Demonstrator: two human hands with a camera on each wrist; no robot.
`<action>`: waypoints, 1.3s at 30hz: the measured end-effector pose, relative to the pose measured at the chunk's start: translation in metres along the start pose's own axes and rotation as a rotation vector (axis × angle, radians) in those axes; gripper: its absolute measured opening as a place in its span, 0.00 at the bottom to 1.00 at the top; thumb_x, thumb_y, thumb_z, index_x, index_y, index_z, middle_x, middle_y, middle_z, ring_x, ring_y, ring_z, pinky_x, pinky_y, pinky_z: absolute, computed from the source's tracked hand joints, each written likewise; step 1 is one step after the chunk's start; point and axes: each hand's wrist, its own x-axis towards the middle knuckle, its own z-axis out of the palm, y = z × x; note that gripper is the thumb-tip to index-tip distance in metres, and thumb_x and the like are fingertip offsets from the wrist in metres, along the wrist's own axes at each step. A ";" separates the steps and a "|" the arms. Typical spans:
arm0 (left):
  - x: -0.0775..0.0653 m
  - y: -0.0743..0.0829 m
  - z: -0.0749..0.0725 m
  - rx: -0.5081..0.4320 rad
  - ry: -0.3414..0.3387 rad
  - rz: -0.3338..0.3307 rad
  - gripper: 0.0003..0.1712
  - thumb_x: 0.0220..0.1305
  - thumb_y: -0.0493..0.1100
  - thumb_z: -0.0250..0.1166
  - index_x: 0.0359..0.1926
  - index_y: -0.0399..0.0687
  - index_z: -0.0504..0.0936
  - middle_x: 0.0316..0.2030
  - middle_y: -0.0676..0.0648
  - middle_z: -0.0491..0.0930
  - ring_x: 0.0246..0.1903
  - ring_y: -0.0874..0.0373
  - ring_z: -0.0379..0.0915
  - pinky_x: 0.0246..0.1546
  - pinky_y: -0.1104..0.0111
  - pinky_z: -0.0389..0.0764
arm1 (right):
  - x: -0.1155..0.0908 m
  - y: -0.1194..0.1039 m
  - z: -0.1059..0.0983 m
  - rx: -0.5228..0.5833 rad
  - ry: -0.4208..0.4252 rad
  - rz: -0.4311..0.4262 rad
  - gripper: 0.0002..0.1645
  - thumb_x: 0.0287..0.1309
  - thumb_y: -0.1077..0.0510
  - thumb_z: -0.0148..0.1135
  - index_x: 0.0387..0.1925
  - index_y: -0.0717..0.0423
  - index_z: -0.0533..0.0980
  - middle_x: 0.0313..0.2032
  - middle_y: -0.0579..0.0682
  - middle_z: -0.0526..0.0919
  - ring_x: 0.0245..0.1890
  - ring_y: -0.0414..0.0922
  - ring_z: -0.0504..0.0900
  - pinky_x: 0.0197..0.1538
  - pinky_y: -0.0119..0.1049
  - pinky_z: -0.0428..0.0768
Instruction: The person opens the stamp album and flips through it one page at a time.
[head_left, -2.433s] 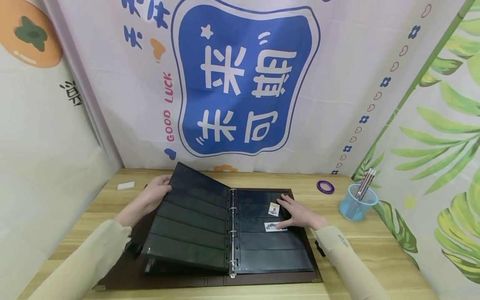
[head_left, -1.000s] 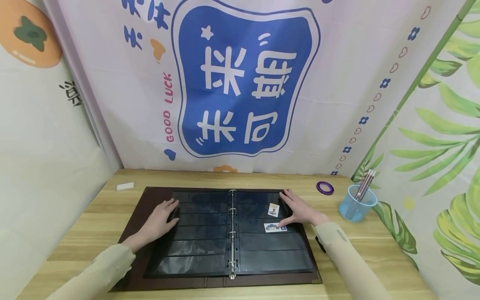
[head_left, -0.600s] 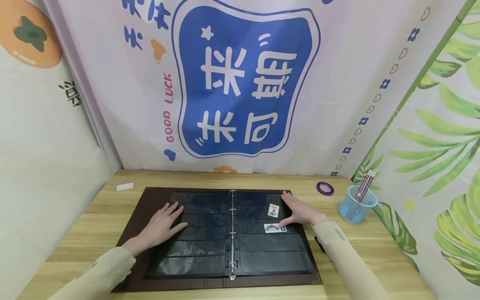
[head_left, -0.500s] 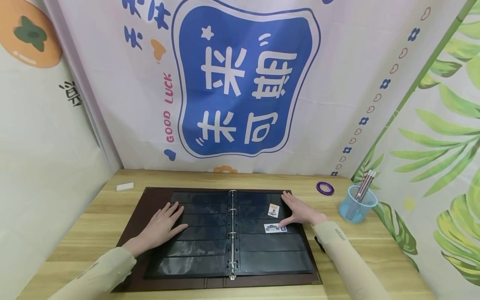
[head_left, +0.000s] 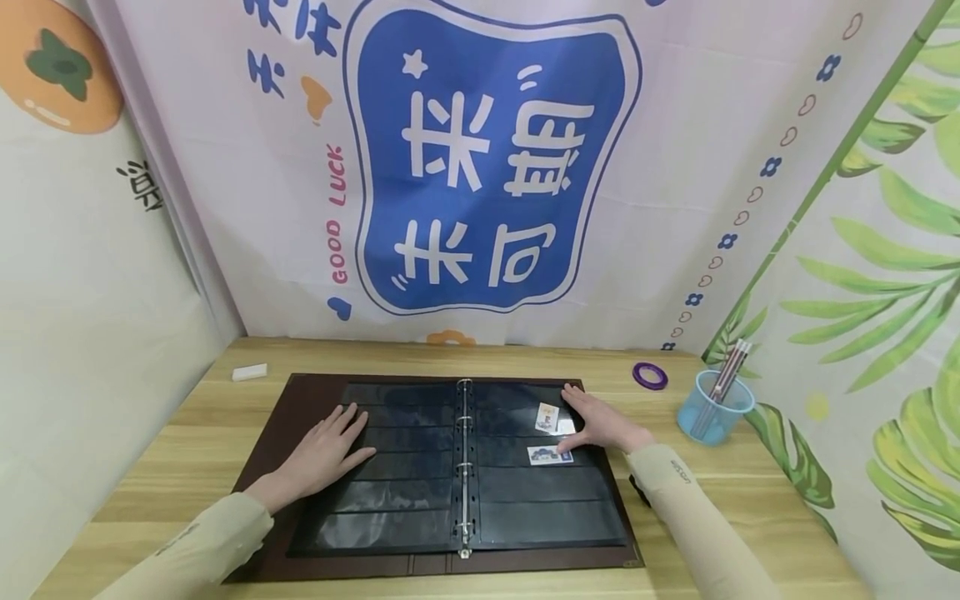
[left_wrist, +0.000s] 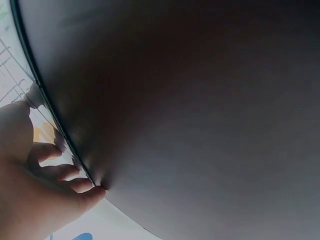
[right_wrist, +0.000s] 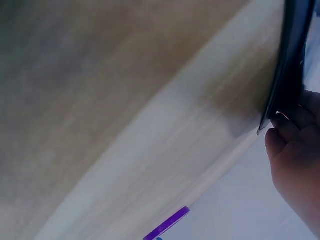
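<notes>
A ring-binder stamp album [head_left: 262, 442] lies spread flat, with a brown cover and black pages divided into pocket strips. My left hand [head_left: 318, 458] rests with fingers extended on the left page [head_left: 405, 462]. On the right page [head_left: 551, 517], my right hand [head_left: 603, 421] lies spread at the outer edge. Two stamps show there: an upper one [head_left: 547, 417] with orange and white, and a lower blue and white one [head_left: 542, 456], its right part under my right thumb. Right of the upper stamp is a small bright patch. In the right wrist view, fingers [right_wrist: 295, 125] meet the album's edge.
Metal rings [head_left: 465, 467] run down the album's spine. At the back right are a purple tape roll [head_left: 650, 376] and a blue cup [head_left: 716, 408] holding several pencils. A white eraser-like block [head_left: 250, 372] lies back left on the wooden table [head_left: 157, 454].
The left page, held raised by my left hand at first, has come down flat. My left hand let go and slid rightward onto it, then stayed still. My right hand barely moved.
</notes>
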 end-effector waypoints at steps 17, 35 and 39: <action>0.000 0.004 -0.003 -0.006 -0.004 -0.004 0.38 0.69 0.57 0.60 0.69 0.34 0.69 0.69 0.28 0.64 0.70 0.30 0.59 0.63 0.37 0.67 | -0.007 -0.006 0.002 -0.135 0.181 -0.024 0.65 0.32 0.27 0.76 0.68 0.61 0.70 0.54 0.61 0.71 0.49 0.53 0.74 0.51 0.45 0.76; 0.000 0.005 0.000 -0.011 -0.005 -0.001 0.38 0.69 0.56 0.60 0.68 0.33 0.69 0.69 0.27 0.65 0.70 0.30 0.60 0.64 0.37 0.67 | -0.015 -0.011 -0.007 0.137 0.257 0.063 0.71 0.39 0.47 0.82 0.72 0.75 0.50 0.53 0.75 0.75 0.47 0.61 0.80 0.52 0.53 0.81; 0.000 0.005 -0.002 -0.012 -0.003 -0.001 0.38 0.69 0.57 0.60 0.68 0.33 0.69 0.69 0.27 0.65 0.70 0.30 0.59 0.63 0.37 0.67 | -0.019 -0.012 -0.019 0.267 0.244 0.041 0.42 0.44 0.58 0.78 0.55 0.77 0.67 0.31 0.58 0.79 0.27 0.44 0.76 0.31 0.35 0.79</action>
